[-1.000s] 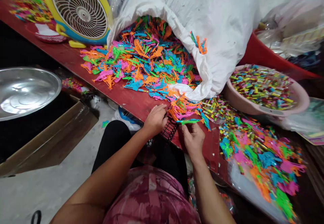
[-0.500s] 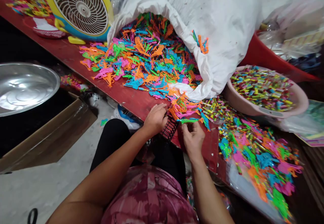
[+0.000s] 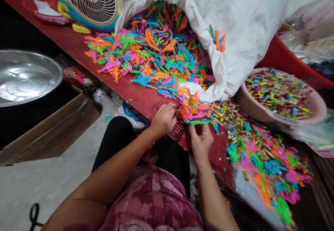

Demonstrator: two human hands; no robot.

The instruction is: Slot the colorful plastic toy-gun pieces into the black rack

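My left hand [image 3: 164,120] lies at the red table's front edge, its fingers laid out and its thumb beside a black grid rack [image 3: 177,129]. No object shows in it. To the right, my right hand [image 3: 201,141] has its thumb and fingers closed at a slim green plastic toy piece [image 3: 200,122], and the fingertips are partly hidden. A small heap of orange and pink plastic toy pieces [image 3: 195,109] lies just beyond that piece. Behind, a large white sack [image 3: 232,11] spills many more bright toy pieces [image 3: 161,63] onto the table.
At right stands a pink basin [image 3: 284,120] of small coloured tubes, with more tubes and bagged toys [image 3: 271,164] in front. A yellow-and-blue fan [image 3: 90,1] and a red basket [image 3: 52,19] are at back left. A metal bowl [image 3: 28,79] sits above a cardboard box [image 3: 52,133].
The camera view has shifted slightly, moving the sack and pink basin to the right in the picture. Both hands keep nearly the same places and poses by the rack and the green piece.
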